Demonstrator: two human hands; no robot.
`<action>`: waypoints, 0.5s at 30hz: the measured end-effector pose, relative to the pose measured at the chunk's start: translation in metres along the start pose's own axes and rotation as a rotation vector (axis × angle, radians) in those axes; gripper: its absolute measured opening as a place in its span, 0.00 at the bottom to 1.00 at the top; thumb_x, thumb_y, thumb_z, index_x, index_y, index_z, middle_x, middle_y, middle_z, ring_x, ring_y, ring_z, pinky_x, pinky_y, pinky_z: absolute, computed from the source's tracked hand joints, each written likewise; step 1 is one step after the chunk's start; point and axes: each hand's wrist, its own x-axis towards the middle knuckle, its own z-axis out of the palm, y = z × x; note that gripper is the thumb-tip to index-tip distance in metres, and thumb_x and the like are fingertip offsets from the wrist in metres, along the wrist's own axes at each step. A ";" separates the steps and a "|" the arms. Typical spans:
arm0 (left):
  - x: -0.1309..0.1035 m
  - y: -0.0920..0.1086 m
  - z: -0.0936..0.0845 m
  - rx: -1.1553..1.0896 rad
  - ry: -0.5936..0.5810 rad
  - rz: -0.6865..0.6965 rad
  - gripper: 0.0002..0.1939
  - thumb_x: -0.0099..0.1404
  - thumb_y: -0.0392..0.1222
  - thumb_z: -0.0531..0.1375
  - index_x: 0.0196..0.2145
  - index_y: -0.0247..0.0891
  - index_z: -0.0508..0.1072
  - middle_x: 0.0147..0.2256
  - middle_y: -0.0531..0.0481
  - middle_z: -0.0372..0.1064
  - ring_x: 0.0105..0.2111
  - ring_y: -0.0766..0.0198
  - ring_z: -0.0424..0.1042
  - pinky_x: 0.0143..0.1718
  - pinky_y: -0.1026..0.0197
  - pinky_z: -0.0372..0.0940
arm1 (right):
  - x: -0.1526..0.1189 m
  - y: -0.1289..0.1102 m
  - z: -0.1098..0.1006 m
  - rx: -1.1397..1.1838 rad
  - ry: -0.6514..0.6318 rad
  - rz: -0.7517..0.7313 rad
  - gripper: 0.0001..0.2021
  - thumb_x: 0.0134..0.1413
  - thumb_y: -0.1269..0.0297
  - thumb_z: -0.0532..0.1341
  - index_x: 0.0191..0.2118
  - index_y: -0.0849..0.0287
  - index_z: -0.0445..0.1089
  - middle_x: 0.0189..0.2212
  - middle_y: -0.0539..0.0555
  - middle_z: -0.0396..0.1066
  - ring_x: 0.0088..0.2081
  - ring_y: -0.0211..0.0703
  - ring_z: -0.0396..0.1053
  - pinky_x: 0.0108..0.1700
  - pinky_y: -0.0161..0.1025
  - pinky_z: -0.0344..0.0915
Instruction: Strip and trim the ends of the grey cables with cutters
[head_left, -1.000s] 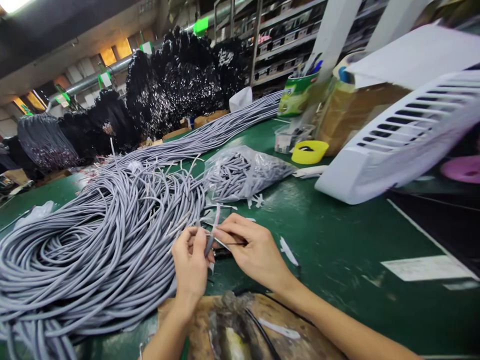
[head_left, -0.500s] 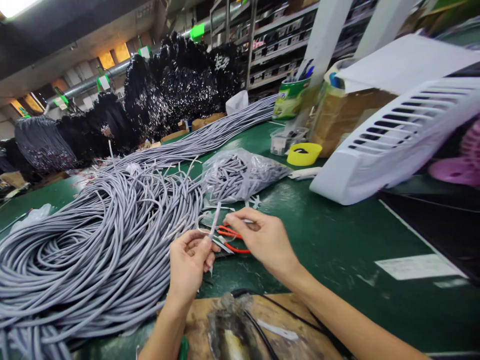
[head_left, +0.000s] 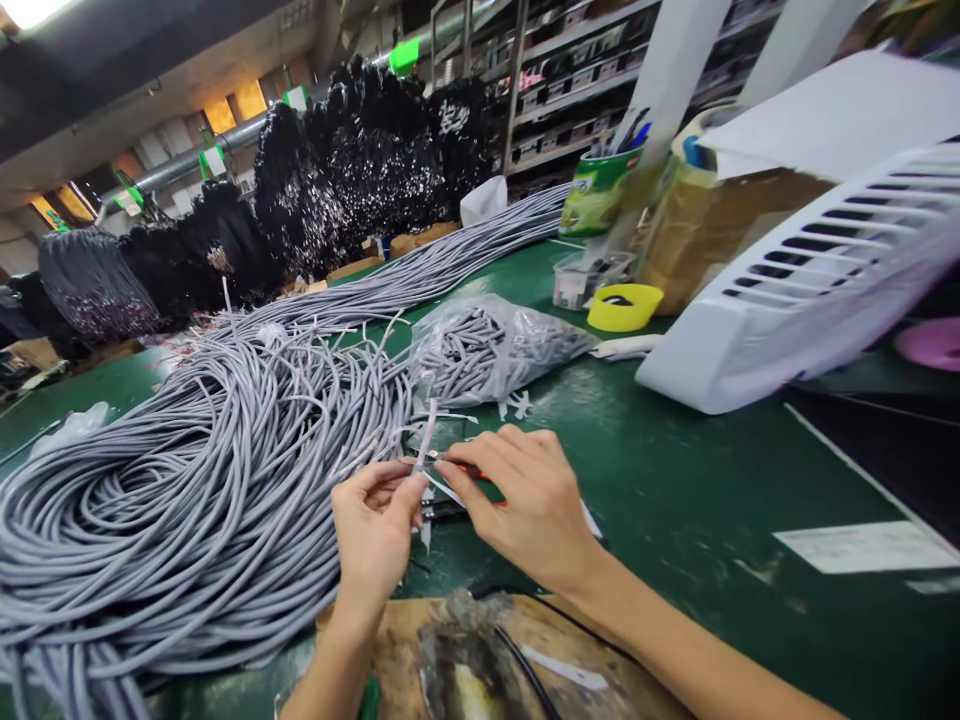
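My left hand (head_left: 379,520) pinches a thin pale strip (head_left: 427,428) between thumb and fingertips, its upper end pointing up and away. My right hand (head_left: 525,500) is closed, thumb and forefinger meeting close beside the strip. A tiny light-coloured piece shows at those fingertips, too small to name. Red-orange handles (head_left: 487,478), partly covered by my right hand, lie on the green table beneath. A large coil of grey cables (head_left: 187,500) lies just left of my left hand. Beyond both hands rests a clear plastic bag (head_left: 495,350) of short grey cable pieces.
A stained wooden board (head_left: 405,650) with a dark, grimy object (head_left: 469,660) sits below my forearms. To the right stand a yellow ring (head_left: 624,308), a green can (head_left: 600,195) of pens and a white slotted cover (head_left: 697,350). Black cable bundles (head_left: 352,170) hang behind.
My right hand has moved left and in to the strip, its fingertips now close to my left hand's. It covers more of the red-orange handles. The view has shifted slightly.
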 end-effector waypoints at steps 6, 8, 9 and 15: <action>0.000 -0.002 -0.001 0.007 -0.036 0.008 0.09 0.43 0.38 0.65 0.22 0.29 0.74 0.16 0.51 0.69 0.11 0.75 0.57 0.12 0.71 0.52 | -0.002 0.001 0.001 0.095 -0.018 0.039 0.07 0.55 0.65 0.56 0.27 0.58 0.63 0.20 0.50 0.68 0.25 0.40 0.61 0.30 0.39 0.52; 0.001 -0.003 -0.002 -0.001 -0.058 0.015 0.09 0.44 0.39 0.65 0.23 0.30 0.74 0.17 0.51 0.69 0.11 0.76 0.57 0.12 0.71 0.51 | -0.002 0.002 0.002 0.133 -0.024 0.057 0.07 0.55 0.66 0.56 0.26 0.58 0.63 0.20 0.50 0.68 0.25 0.40 0.61 0.30 0.39 0.52; 0.001 -0.003 -0.003 -0.006 -0.070 0.016 0.10 0.44 0.40 0.66 0.23 0.30 0.73 0.17 0.51 0.69 0.11 0.76 0.56 0.12 0.72 0.51 | -0.003 0.002 0.002 0.152 -0.028 0.064 0.07 0.55 0.66 0.56 0.26 0.58 0.63 0.20 0.50 0.68 0.24 0.40 0.61 0.30 0.39 0.52; 0.002 -0.003 -0.006 -0.060 -0.141 -0.010 0.15 0.44 0.45 0.67 0.25 0.29 0.73 0.16 0.52 0.67 0.11 0.77 0.55 0.12 0.72 0.48 | -0.004 0.003 0.003 0.242 -0.046 0.109 0.08 0.55 0.66 0.56 0.25 0.58 0.62 0.20 0.50 0.67 0.24 0.39 0.61 0.30 0.39 0.53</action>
